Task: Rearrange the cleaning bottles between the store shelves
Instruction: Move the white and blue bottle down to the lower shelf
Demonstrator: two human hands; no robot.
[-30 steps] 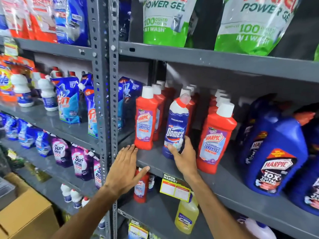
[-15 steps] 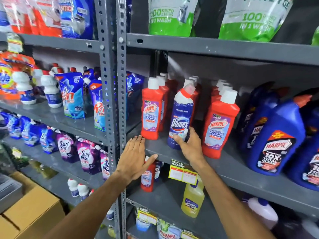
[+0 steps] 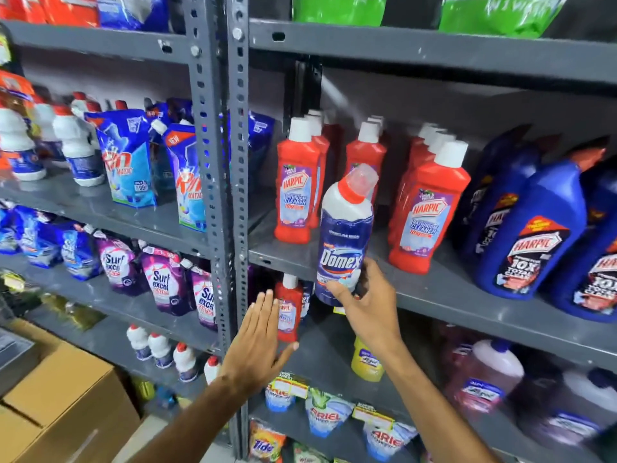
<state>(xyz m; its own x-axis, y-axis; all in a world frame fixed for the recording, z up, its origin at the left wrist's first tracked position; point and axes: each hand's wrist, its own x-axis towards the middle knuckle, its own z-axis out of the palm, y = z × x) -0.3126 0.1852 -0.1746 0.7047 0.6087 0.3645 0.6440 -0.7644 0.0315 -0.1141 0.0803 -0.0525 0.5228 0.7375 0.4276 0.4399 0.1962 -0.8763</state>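
My right hand [image 3: 369, 302] grips the base of a blue and white Domex bottle [image 3: 345, 235] with a red collar and clear cap, holding it upright in front of the grey shelf edge [image 3: 444, 297], clear of the shelf. My left hand [image 3: 258, 342] is flat and open beside the grey upright post [image 3: 233, 195], in front of a small red Harpic bottle [image 3: 288, 309] on the shelf below. Rows of red Harpic bathroom cleaner bottles [image 3: 297, 182] [image 3: 425, 208] stand on the shelf behind the Domex bottle.
Big blue Harpic jugs [image 3: 531, 235] fill the shelf's right. A yellow bottle [image 3: 365, 360] and pinkish jugs [image 3: 484, 372] stand on the lower shelf. Rin pouches [image 3: 128, 162], white bottles and Surf Excel pouches [image 3: 163, 282] fill the left bay. Cardboard boxes [image 3: 63, 396] sit at lower left.
My right hand has lifted the Domex bottle off the shelf and pulled it out toward me. My left hand has dropped from the shelf edge to the level below.
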